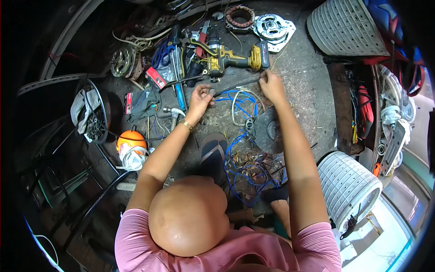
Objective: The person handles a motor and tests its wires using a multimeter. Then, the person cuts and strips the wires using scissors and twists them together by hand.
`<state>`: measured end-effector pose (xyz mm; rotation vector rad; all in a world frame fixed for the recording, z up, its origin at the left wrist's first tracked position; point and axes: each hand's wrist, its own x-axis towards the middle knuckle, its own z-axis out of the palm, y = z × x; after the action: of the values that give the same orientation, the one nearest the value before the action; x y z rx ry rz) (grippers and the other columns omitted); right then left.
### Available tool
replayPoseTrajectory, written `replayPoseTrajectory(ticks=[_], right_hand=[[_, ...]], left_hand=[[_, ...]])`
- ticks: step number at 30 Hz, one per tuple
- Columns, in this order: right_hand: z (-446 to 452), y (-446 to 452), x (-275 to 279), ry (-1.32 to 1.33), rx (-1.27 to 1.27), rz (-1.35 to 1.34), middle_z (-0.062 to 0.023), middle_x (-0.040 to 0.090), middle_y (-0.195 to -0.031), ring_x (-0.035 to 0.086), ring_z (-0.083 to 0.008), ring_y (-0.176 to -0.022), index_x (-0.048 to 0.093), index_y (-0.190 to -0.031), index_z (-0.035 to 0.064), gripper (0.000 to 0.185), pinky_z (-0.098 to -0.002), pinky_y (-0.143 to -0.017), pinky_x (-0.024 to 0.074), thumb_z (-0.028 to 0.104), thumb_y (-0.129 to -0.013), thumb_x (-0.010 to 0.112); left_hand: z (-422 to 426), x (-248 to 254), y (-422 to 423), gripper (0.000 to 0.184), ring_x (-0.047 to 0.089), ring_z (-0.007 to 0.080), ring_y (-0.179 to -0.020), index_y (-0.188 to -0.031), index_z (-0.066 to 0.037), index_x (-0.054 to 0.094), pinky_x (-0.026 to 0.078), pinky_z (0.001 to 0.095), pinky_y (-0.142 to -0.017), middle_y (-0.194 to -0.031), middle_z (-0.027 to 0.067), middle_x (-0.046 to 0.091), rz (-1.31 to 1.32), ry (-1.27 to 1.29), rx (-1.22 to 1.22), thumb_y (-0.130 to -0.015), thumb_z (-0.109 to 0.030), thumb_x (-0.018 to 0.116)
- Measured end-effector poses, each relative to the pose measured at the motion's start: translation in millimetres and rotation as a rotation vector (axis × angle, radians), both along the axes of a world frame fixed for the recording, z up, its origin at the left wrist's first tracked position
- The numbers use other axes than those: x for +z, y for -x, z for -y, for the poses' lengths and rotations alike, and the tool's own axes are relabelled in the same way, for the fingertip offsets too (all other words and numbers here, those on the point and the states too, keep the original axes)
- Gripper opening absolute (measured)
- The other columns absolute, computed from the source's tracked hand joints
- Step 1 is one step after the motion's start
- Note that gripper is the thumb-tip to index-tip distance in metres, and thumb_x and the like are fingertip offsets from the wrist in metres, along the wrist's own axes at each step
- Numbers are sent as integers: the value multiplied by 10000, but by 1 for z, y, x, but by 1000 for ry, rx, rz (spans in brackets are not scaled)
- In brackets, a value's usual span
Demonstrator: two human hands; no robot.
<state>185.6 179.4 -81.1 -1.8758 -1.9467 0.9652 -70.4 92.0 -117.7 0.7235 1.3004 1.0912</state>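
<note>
A dark, narrow strip (238, 85), perhaps a cable or tube, spans between my two hands over the work surface. My left hand (201, 100) pinches its left end, where a small round greyish piece (212, 91) shows by the fingertips. My right hand (271, 85) is closed around the other end, its fingertips partly hidden. Below the strip lie loops of blue wire (244, 103) and a pale cable (234, 111). A dark flat plate with a round centre (270, 130) lies by my right forearm. Just beyond my hands rests a yellow and black cordless drill (233, 60).
A motor stator (240, 19) and a silver motor cover (273, 29) sit at the back. Blue-handled scissors (161, 54) and a hammer (174, 111) lie left. White perforated drums (346, 27) stand right, and a bucket of metal bits (96, 127) stands left, near an orange ball-like object (131, 139).
</note>
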Motion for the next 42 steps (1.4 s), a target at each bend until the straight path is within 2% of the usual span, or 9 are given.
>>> replayPoseTrajectory(ticks=[6,10,14,17,26,32,36,41,42], right_hand=[[84,62,55,822,-578,-1478,-46,578,-780,593,-166,-667,551,-940,89,279,-313,-586,504,357,-915,482],[122,78,21,1026,-673,-1607,-43,595,-831,593,-182,-696,554,-921,121,264,-313,-592,489,382,-920,508],[135,77,0,1013,-693,-1556,-54,606,-804,583,-189,-673,561,-932,100,132,-293,-553,456,229,-906,557],[130,74,5,917,-728,-1490,-51,592,-786,573,-186,-640,551,-943,90,107,-300,-532,457,189,-902,561],[137,84,13,841,-736,-1345,-57,590,-798,574,-177,-632,527,-970,94,101,-303,-530,474,159,-897,555],[149,101,14,820,-900,-1274,-70,582,-883,589,-214,-703,535,-1060,63,189,-326,-591,513,96,-874,531],[103,141,17,474,-702,-1325,-129,549,-1044,585,-213,-718,498,-1159,25,322,-299,-605,507,72,-845,549],[61,173,37,-277,-435,-577,-202,464,-1229,577,-252,-948,401,-1256,12,538,-288,-694,511,63,-780,646],[73,155,67,-181,-424,-859,-188,490,-1169,571,-243,-924,466,-1201,20,476,-286,-724,505,59,-765,654]], left_hand=[[32,108,-34,243,569,131,-819,-982,-37,630,471,277,-702,-922,35,605,-451,-519,-412,-744,-9,675],[52,96,-19,232,552,288,-943,-973,-24,608,454,355,-809,-1011,119,548,-536,-464,-268,-747,-67,638],[70,46,15,201,569,324,-907,-963,-22,549,477,397,-746,-987,174,508,-1297,-306,-580,-781,-87,605],[90,0,33,222,605,342,-812,-990,-44,534,497,425,-706,-999,180,504,-1325,-368,-841,-779,-77,594],[-10,7,-14,267,614,382,-746,-1071,-89,499,514,462,-635,-1032,166,514,-1140,-346,-193,-817,-95,583],[-30,-4,-13,234,627,379,-705,-1070,-142,523,512,476,-593,-993,147,573,-1324,-282,-437,-842,-158,572],[0,-6,4,209,616,394,-677,-1047,-98,528,501,460,-563,-930,183,567,-1170,-517,-467,-840,-127,544],[17,54,14,120,593,335,-799,-899,-3,562,479,405,-699,-866,160,580,-1060,-502,-169,-805,-59,610],[10,58,26,126,586,329,-813,-899,-3,566,472,397,-721,-865,156,582,-1076,-447,-155,-802,-60,624]])
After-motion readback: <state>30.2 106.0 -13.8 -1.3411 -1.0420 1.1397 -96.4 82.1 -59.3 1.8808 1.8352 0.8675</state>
